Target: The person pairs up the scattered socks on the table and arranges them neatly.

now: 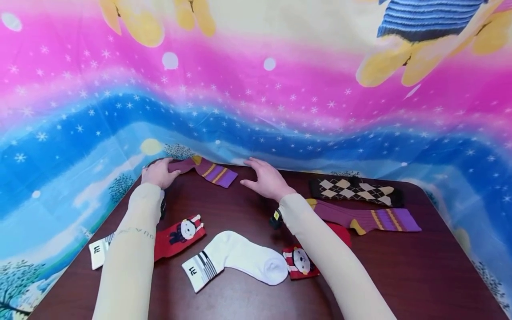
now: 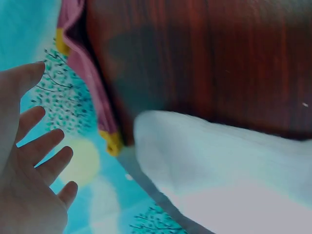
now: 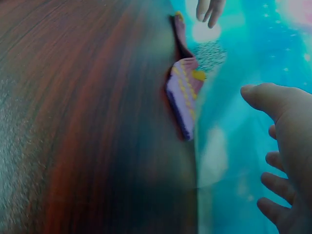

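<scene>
At the back left of the table lies a purple sock point(image 1: 219, 174) with yellow stripes and a yellow heel. My left hand point(image 1: 159, 173) is above its toe end, fingers spread and apart from it in the left wrist view. To the right of that sock's cuff hovers my right hand point(image 1: 269, 180), with loosely extended fingers and nothing held. In the right wrist view the sock point(image 3: 180, 95) lies along the table edge, beside the right hand point(image 3: 287, 146). A matching purple sock point(image 1: 386, 219) and a dark argyle sock point(image 1: 352, 191) lie at the right.
A white sock point(image 1: 244, 255) with black stripes lies front centre. Red socks with animal faces lie on both sides: one red sock point(image 1: 180, 238) left, another red sock point(image 1: 302, 264) partly under the right arm. Another white sock point(image 1: 97, 255) is mostly behind the left sleeve. A printed curtain point(image 1: 240, 102) borders the table.
</scene>
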A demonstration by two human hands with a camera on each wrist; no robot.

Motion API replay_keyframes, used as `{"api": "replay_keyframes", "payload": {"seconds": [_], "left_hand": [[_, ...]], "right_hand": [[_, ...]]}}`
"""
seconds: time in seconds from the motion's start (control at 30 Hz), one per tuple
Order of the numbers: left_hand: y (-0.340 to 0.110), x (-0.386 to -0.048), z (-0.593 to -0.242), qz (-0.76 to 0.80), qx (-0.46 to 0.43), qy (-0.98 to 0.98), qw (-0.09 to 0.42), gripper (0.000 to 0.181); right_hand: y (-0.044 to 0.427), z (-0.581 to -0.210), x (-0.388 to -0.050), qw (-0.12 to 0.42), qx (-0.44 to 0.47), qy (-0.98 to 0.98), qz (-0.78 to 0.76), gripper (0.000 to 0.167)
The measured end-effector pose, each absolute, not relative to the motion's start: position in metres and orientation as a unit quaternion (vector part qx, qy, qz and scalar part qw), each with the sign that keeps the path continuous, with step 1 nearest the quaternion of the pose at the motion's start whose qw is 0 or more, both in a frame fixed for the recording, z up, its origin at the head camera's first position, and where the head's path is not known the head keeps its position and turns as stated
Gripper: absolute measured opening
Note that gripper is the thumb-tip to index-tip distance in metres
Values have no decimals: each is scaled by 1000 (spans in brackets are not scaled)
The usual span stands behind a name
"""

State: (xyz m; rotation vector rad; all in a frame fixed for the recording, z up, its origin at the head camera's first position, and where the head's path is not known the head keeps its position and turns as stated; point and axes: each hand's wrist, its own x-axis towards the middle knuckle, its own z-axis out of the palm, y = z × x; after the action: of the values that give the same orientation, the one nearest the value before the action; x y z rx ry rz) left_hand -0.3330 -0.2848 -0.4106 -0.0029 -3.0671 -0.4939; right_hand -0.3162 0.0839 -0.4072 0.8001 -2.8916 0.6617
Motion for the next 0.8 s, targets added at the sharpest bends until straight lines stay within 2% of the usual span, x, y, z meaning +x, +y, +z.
{"api": "replay_keyframes", "payload": {"seconds": [0.27,0.5,0.8], "left_hand": [[-288,-332,-425,-153,17,-988,-12,61],[-289,-337,-443,-157,18,-987,-43,64],[-285,-337,-440,-145,14,-987,-65,63]], "right_hand": [[68,-425,-324,23,262,-950,170,69],[49,-442,-316,3,286,-952,105,67],[26,-446,-307,-6,310,-950,35,64]]}}
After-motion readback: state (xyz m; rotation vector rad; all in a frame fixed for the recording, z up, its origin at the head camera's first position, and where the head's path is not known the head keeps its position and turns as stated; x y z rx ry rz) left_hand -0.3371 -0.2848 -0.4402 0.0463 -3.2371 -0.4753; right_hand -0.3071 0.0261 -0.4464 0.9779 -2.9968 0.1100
